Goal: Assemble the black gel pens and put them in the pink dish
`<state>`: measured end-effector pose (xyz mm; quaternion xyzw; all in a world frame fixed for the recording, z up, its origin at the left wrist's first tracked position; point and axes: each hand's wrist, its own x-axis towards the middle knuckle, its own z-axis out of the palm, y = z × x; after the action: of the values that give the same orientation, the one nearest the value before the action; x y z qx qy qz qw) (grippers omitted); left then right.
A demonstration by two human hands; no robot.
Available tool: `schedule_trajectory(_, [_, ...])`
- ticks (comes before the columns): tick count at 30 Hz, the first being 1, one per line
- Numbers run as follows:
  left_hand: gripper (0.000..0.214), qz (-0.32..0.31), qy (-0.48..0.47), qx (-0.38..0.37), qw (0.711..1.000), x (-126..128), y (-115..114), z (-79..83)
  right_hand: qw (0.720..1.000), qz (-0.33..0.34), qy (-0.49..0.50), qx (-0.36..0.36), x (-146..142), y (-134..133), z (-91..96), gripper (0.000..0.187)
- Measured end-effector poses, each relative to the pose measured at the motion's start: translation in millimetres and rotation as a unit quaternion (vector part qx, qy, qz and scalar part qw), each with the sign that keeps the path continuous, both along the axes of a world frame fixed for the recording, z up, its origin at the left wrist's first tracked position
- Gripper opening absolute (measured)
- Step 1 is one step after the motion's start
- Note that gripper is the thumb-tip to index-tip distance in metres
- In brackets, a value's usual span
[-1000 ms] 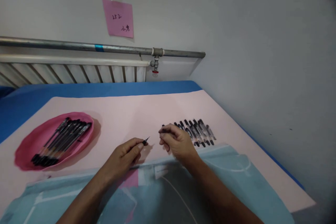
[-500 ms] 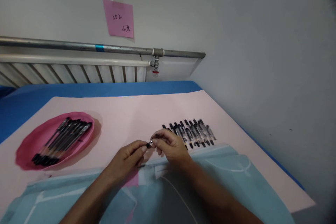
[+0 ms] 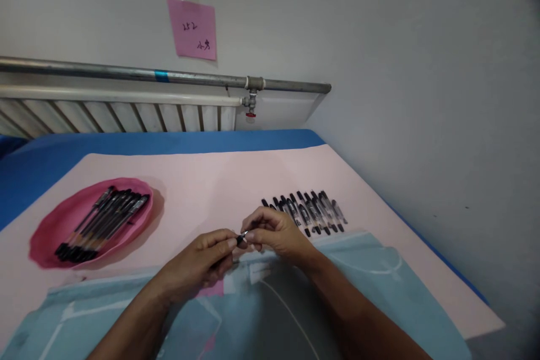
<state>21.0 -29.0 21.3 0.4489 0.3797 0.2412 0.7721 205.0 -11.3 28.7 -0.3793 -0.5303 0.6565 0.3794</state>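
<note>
My left hand (image 3: 205, 261) and my right hand (image 3: 274, 234) meet over the pink sheet (image 3: 219, 180), fingertips pinched together. Between them is a black pen (image 3: 241, 237), its tip and a small silvery part showing at the pinch. Which hand holds which piece is hard to make out. Just right of my right hand lies a row of several black pen caps or pens (image 3: 312, 211). A pink oval tray (image 3: 50, 230) at the left holds several black pens (image 3: 103, 219).
A light blue printed sheet (image 3: 371, 281) covers the near table edge. The blue table surface (image 3: 126, 143) shows behind the pink sheet. A radiator (image 3: 109, 115), a metal pipe (image 3: 169, 76) and a pink note (image 3: 192, 28) are on the wall.
My hands were apart, the left one holding a pen tip-up and the right one by the row of caps. They have come together, and both pinch the pen at its tip.
</note>
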Motion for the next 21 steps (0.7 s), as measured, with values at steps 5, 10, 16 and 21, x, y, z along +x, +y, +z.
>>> schedule_trajectory(5, [0.028, -0.032, 0.019, -0.054, 0.998, -4.0, 1.7, 2.8, 0.998, 0.034, -0.016, 0.052, 2.4, -1.0, -0.8, 0.010])
schedule_trajectory(10, [0.028, -0.030, 0.038, -0.034, 0.998, -4.2, 1.3, 2.1, 0.993, 0.021, -0.076, 0.089, 2.8, 0.2, -2.9, 0.010])
schedule_trajectory(16, [0.029, -0.037, 0.047, -0.008, 0.998, -5.9, 2.4, -0.6, 0.984, 0.049, -0.134, 0.102, 1.9, 0.6, -3.6, 0.008])
schedule_trajectory(21, [0.028, -0.043, 0.043, 0.001, 0.998, -5.3, 2.5, -2.0, 0.952, 0.035, -0.228, 0.202, 2.0, 0.6, -3.5, 0.020])
